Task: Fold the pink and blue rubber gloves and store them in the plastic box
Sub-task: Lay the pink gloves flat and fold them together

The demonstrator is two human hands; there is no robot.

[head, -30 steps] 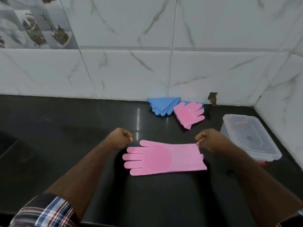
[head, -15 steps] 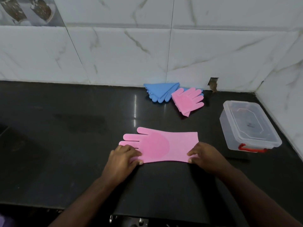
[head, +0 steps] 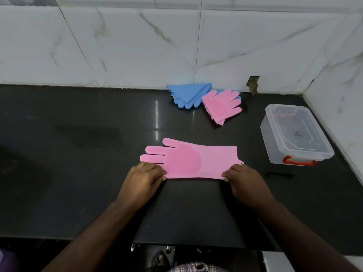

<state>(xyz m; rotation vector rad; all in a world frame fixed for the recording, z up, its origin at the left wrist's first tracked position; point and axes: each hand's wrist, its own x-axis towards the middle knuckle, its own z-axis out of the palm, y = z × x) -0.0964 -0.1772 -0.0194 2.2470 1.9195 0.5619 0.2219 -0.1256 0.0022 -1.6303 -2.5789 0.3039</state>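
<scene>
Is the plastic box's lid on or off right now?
On. The clear lid sits flush over the plastic box, with the red latch at its near end; no gloves show inside.

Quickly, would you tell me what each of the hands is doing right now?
Left hand: pinching the near edge of the flat pink glove at its finger end.
Right hand: pinching its cuff corner.

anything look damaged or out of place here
One thing: the wall tile has a broken notch at its bottom edge, just above the counter behind the folded pink glove, showing brown material inside. The plastic box has its lid on, so it needs opening before storing gloves.
</scene>
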